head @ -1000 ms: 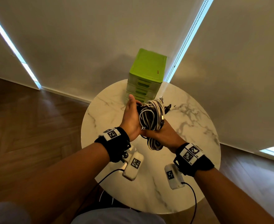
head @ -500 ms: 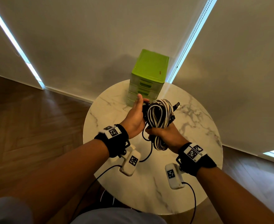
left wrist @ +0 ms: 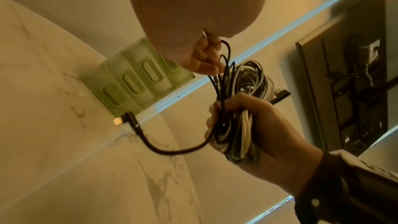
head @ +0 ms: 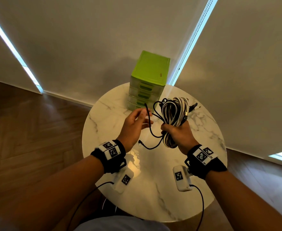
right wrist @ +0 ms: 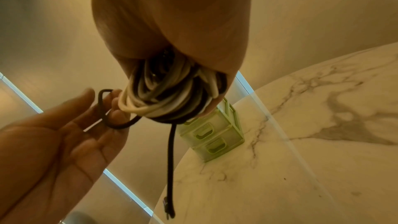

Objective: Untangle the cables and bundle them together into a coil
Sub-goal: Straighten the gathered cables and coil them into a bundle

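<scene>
My right hand [head: 171, 130] grips a bundle of white and black cables [head: 174, 112] round its middle, held upright above the marble table [head: 153, 189]. My left hand [head: 146, 116] is to the left of the bundle and pinches a loop of a thin black cable [head: 147, 112] drawn out of it. In the right wrist view that loop [right wrist: 103, 108] sits round the left fingertips [right wrist: 117, 101]. The black cable's free end [head: 139, 142] hangs below the hands with its plug [left wrist: 129, 118] showing. More plugs stick out at the bundle's upper right.
A green plastic drawer unit [head: 149, 75] stands at the table's far edge, just behind the hands. Blinds hang close behind the table. Wood floor lies on both sides. Wrist camera cords [head: 201, 205] trail off the near table edge.
My left hand has come off the bundle and moved left, drawing a black cable loop out. The black end now hangs lower. The right hand keeps its grip and has shifted slightly right.
</scene>
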Available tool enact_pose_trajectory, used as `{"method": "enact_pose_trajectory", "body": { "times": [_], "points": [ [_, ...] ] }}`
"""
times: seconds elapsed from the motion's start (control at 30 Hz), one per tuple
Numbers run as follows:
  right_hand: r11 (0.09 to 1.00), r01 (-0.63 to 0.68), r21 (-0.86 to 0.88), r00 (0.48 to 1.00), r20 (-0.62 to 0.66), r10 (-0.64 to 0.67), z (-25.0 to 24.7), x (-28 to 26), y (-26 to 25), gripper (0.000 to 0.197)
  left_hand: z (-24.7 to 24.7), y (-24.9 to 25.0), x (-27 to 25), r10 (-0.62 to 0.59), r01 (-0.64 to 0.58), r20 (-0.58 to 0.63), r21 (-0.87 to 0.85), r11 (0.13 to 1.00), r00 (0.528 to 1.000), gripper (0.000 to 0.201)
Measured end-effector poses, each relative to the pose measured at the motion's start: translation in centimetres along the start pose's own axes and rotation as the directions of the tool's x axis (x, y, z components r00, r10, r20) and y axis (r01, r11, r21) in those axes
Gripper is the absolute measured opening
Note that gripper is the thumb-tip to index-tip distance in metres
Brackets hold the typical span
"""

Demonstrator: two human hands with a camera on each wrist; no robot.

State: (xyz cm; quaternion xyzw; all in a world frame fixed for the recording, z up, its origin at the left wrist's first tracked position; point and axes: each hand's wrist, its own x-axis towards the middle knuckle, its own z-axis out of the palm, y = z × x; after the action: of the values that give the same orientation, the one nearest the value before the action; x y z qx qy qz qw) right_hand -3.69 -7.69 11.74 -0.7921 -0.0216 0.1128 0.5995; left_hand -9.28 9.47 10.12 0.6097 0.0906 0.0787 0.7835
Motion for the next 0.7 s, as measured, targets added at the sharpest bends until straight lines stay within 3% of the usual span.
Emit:
{"method": "enact_pose_trajectory", "body": {
  "times": [0.23, 0.43, 0.53, 0.7],
  "points": [
    [0.997, -0.027, 0.069, 0.993, 0.116, 0.018, -0.3, -0.7, -0.6, 0.019, -0.9, -0.2, 1.1, 0.119, -0.16, 0.133, 0.358, 0.92, 0.984, 0.032],
    [0.994, 0.002, 0.114, 0.965, 0.26, -0.032, 0.3, -1.6, -1.7, 0.024, -0.9, -1.0, 0.9, 0.16, -0.221, 0.192, 0.359, 0.907, 0.968, 0.04],
    [0.989, -0.057, 0.133, 0.949, 0.316, 0.012, 0.1, -1.6, -2.0, 0.023, -1.0, -1.1, 0.9, 0.205, -0.274, 0.217, 0.366, 0.889, 0.954, 0.041],
    [0.981, -0.122, 0.151, 0.918, 0.392, 0.054, 0.3, -1.5, -2.1, 0.039, -1.2, -1.6, 1.4, 0.21, -0.282, 0.216, 0.398, 0.873, 0.954, 0.04]
  ]
}}
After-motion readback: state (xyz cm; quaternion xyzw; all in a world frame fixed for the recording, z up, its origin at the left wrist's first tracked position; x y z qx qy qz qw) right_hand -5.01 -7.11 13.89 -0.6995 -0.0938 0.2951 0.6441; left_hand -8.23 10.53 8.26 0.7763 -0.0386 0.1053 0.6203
